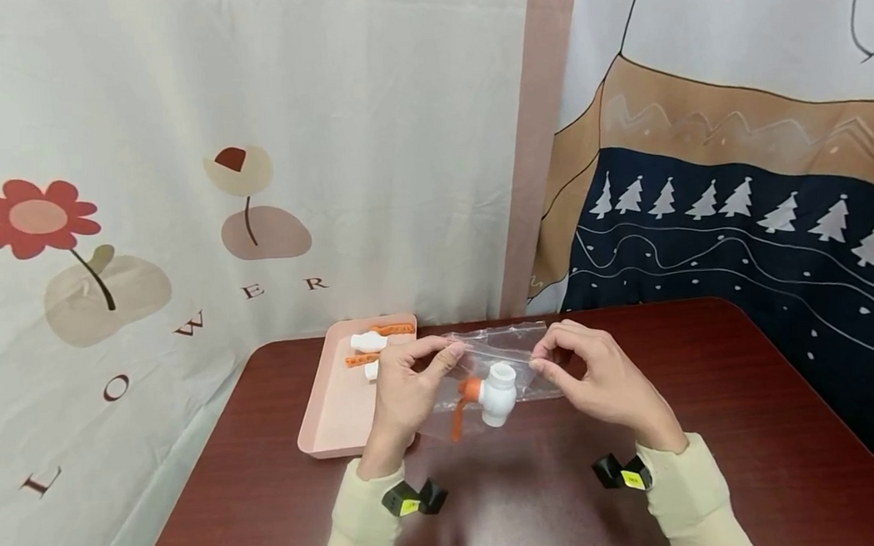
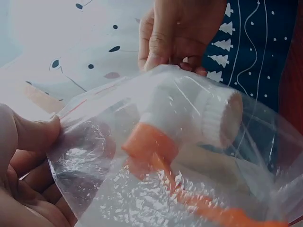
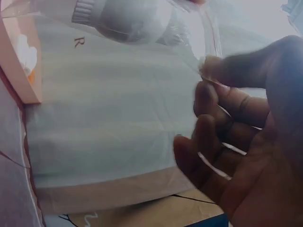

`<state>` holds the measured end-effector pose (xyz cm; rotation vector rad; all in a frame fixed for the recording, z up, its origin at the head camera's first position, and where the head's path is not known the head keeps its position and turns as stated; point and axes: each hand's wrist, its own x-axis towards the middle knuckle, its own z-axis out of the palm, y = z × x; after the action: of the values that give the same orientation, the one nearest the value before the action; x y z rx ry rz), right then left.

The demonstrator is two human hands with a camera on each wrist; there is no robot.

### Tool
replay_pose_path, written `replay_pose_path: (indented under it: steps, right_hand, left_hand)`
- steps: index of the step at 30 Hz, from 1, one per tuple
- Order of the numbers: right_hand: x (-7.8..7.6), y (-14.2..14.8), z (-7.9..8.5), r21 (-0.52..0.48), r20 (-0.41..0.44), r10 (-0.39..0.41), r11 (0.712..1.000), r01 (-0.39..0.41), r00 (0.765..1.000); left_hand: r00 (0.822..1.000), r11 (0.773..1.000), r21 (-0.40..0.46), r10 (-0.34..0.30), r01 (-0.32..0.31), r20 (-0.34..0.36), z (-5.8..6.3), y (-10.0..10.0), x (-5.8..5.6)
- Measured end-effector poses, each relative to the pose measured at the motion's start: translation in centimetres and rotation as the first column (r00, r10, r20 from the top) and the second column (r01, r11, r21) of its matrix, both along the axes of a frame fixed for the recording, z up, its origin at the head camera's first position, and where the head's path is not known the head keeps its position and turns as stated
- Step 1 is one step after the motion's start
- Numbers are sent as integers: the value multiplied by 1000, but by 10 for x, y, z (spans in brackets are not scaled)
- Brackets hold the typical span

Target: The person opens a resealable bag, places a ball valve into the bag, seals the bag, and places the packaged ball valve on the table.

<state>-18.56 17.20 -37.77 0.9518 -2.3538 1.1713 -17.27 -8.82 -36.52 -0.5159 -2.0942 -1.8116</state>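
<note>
Between my two hands hangs a clear zip-lock bag [image 1: 542, 388], held above the table. Inside it lies a white plastic ball valve [image 1: 499, 396] with an orange lever handle [image 2: 151, 142]. My left hand [image 1: 406, 383] pinches the bag's left top corner between thumb and fingers. At the opposite corner, my right hand [image 1: 604, 371] pinches the bag's edge by the seal strip. In the right wrist view, the right thumb and index finger meet on the bag edge while the other fingers are loosely bent. The valve's ribbed white end [image 2: 227, 118] shows through the film.
A pink tray [image 1: 333, 413] stands on the dark red table [image 1: 225, 486] behind my left hand. White valves [image 1: 369, 341] with orange handles lie in it, partly hidden by that hand. Printed curtains [image 1: 399, 142] hang right behind the table's far edge.
</note>
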Motion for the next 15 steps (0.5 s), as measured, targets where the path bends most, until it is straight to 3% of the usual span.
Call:
replay_pose_path:
  steps: [5,10,15]
  right_hand:
    - [0,-8,-4,-1,49,23,1000,-23,999]
    - [2,-23,-6,-49,2,91,995,-91,996]
    - [5,-33,-5,-111,-61,84,990,-90,995]
  left_hand:
    - [1000,999,-44,-25,25,-4,-4,6,1]
    - [999,995,-90,-47,45,-21,-9,15,3]
    - [997,995,-78,-60,55,-58,-11,24,6]
